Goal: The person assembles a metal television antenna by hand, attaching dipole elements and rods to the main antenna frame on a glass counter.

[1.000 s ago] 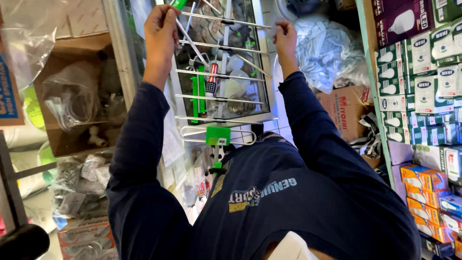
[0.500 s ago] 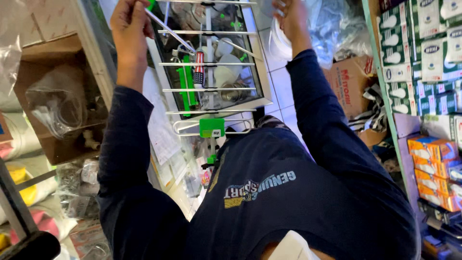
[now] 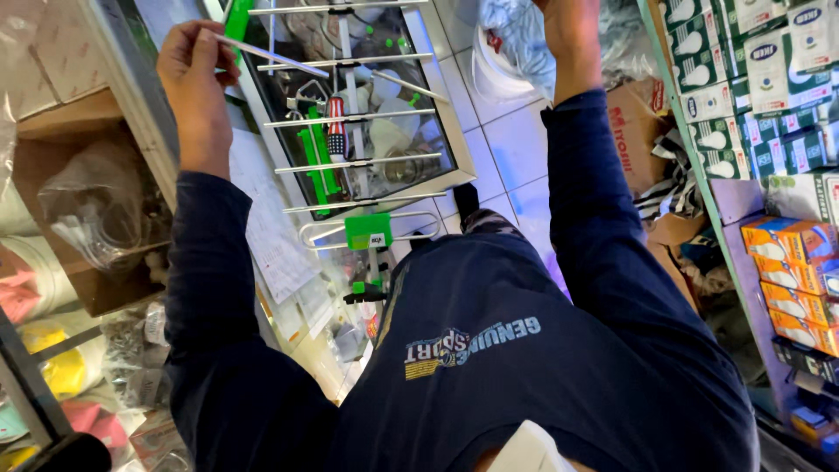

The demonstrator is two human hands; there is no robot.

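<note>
A TV antenna [image 3: 354,131] with silver cross rods, a looped element and green plastic parts hangs in front of my chest. Its green bracket [image 3: 369,232] sits at the near end. My left hand [image 3: 194,79] is raised at the upper left and pinches the outer end of one thin silver rod [image 3: 271,54] that slants toward the antenna's boom. My right hand [image 3: 568,31] is raised at the top edge, fingers curled and partly cut off, away from the rod tips. Whether it holds anything is not visible. Dark blue sleeves cover both my arms.
Under the antenna is a glass display case [image 3: 454,149] with small goods inside. An open cardboard box [image 3: 79,218] with bagged items stands at the left. Shelves of small boxes [image 3: 769,105] line the right. A plastic bag [image 3: 516,44] lies on the white tiled floor [image 3: 516,166].
Both hands have risen and spread apart. My left hand now holds a rod tip farther out to the left, and my right hand has lifted off the antenna's right side.
</note>
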